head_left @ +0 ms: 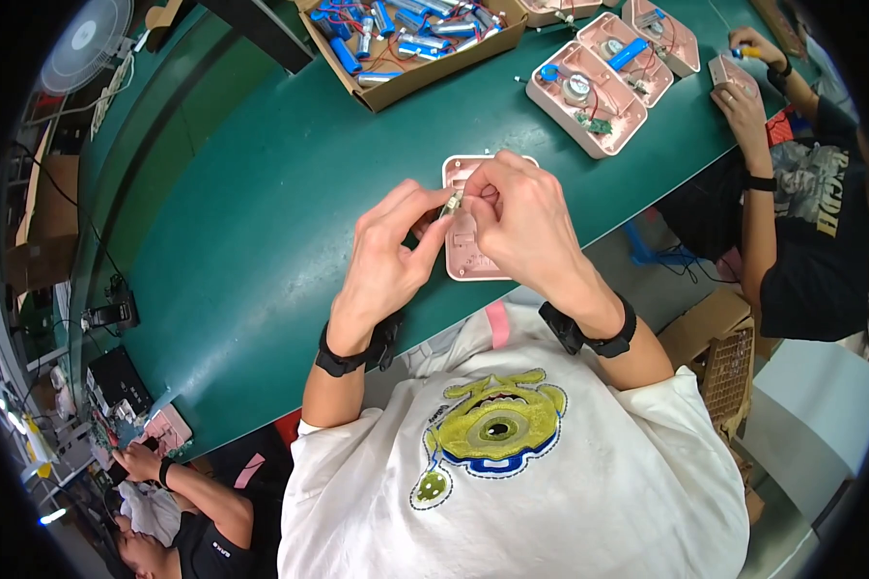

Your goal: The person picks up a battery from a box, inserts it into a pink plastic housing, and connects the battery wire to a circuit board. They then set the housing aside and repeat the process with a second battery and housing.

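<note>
A shallow pink plastic case (466, 262) lies on the table in front of me, with its inside facing up. Over its left edge, my left hand (388, 249) pinches a small part with a pale connector (453, 203) between thumb and forefinger. My right hand (531, 224) is over the case's right half, its fingers closed in a pinch close to that connector. A thin dark red wire (490, 193) shows at the right fingertips, its end hidden by them. Both hands cover much of the case's middle and upper part.
A cardboard box (396, 92) of blue and silver battery cells with wires stands at the far edge. Beyond my right hand, open pink cases (599, 140) hold speakers, wires and circuit boards. Co-workers sit at right (806, 193) and lower left (208, 516), both handling parts.
</note>
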Tool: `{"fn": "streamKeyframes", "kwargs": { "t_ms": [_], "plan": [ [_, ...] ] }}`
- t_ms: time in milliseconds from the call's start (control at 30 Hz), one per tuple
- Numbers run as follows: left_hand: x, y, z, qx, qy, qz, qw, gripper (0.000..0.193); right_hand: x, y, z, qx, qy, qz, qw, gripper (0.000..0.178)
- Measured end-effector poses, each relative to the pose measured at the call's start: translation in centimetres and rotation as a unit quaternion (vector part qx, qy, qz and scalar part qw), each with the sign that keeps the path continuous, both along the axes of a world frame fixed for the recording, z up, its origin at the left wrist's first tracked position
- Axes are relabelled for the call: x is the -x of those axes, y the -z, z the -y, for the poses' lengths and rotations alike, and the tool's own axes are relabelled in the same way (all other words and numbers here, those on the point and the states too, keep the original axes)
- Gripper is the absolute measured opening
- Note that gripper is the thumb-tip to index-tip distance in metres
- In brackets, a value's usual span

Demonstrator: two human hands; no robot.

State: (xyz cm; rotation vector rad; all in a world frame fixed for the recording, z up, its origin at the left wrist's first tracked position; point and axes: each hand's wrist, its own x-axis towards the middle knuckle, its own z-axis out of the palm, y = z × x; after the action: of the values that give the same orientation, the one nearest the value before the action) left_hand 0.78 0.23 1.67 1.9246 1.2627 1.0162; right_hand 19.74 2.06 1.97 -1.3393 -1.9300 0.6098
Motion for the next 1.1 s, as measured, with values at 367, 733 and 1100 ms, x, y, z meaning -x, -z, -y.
{"fn": "streamKeyframes", "kwargs": {
  "t_ms": [367,733,1100],
  "plan": [
    [1.3,0.2,0.3,0.089,0.006,0.093,0.992,0.024,-5.3,-11.0,-6.6,-0.07,-0.017,0.183,0.98,0.015],
    [-0.9,-0.1,-0.2,0.244,0.043,0.202,0.947,0.025,-4.0,-4.2,-26.2,-0.025,0.034,0.179,0.983,0.027],
    [-1.3,-1.2,1.0,0.249,0.02,0.215,0.944,0.023,-5.5,-10.4,-18.8,0.109,-0.188,-0.425,0.879,0.025]
  ]
}}
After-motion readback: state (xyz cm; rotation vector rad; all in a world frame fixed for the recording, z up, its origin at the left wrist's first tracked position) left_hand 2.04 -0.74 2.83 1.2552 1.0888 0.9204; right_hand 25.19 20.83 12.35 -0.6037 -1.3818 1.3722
